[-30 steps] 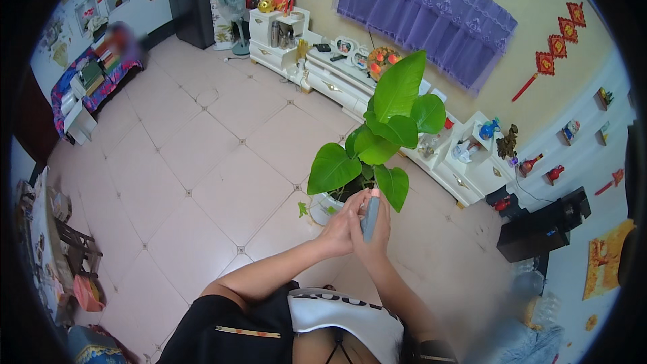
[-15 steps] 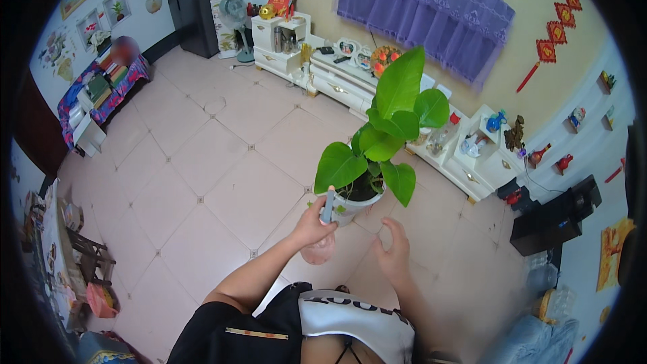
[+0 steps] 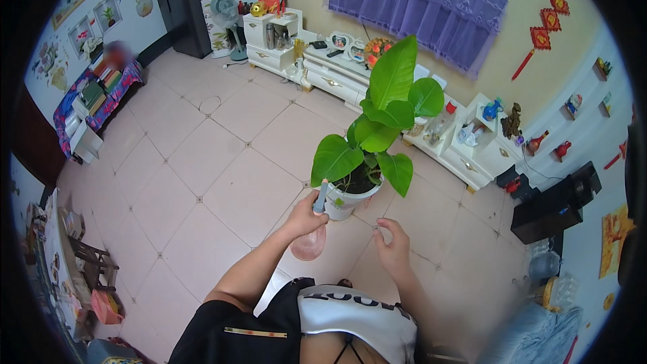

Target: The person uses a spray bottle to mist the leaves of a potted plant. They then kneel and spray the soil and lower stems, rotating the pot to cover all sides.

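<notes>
Head cam: pink spray bottle (image 3: pixel 309 245) beside a potted plant (image 3: pixel 388 81)
Left hand (image 3: pixel 304 218) wrapped round the bottle, right hand (image 3: pixel 394 243) empty, loosely half-curled.

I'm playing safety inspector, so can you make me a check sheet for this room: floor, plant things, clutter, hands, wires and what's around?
Surface: pale pink tile floor with dark dots where tiles meet
Job's things: leafy plant in a white pot; bottle with clear pink body and grey top
Clutter: small things, including a blue vase, on the white cabinet
Hands: left hand grips the bottle; right hand is beside the pot, fingers bent, apart from it
Cables: white cord on the floor by the fan
Surroundings: purple curtain on the wall
</notes>
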Demonstrator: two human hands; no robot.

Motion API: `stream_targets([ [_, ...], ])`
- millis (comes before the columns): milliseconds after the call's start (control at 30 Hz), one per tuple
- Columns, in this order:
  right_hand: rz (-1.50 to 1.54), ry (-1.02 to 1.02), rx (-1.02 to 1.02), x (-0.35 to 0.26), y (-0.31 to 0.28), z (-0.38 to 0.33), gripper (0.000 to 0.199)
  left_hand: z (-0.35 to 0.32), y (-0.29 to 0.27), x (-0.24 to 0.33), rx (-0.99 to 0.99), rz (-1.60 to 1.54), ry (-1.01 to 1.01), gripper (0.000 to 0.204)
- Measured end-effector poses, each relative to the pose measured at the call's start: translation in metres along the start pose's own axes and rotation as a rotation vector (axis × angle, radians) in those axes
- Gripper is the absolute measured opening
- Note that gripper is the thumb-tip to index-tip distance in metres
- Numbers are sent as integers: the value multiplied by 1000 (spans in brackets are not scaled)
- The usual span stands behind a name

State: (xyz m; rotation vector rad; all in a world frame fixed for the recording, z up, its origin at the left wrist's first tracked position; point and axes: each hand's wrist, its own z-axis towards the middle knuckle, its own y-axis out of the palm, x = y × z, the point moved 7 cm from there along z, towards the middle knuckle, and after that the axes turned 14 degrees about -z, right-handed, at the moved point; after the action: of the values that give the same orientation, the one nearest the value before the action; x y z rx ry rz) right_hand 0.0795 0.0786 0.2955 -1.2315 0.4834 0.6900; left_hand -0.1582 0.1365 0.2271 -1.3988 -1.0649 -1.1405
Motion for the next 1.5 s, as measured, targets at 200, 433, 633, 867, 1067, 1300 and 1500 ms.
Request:
stream_targets([
  [200,-1,-8,13,4,0,-4,22,-2,0,13,-26,-50,143,50],
  [433,19,28,-1,8,0,-5,20,3,-1,14,-41,-64,61,48],
  [633,48,69,-15,14,-2,-5,19,4,2,6,-32,-39,27,51],
  [867,86,77,-33,17,-1,-5,19,3,7,2,-37,-16,-14,47],
  [1067,73,62,-38,16,-1,-5,20,4,10,9,-10,-47,51,47],
  [1300,99,58,-28,24,-1,-8,19,5,16,19,-9,-45,76,45],
  [1500,109,96,-25,26,-5,-11,18,7,19,14,-15,15,18,46],
])
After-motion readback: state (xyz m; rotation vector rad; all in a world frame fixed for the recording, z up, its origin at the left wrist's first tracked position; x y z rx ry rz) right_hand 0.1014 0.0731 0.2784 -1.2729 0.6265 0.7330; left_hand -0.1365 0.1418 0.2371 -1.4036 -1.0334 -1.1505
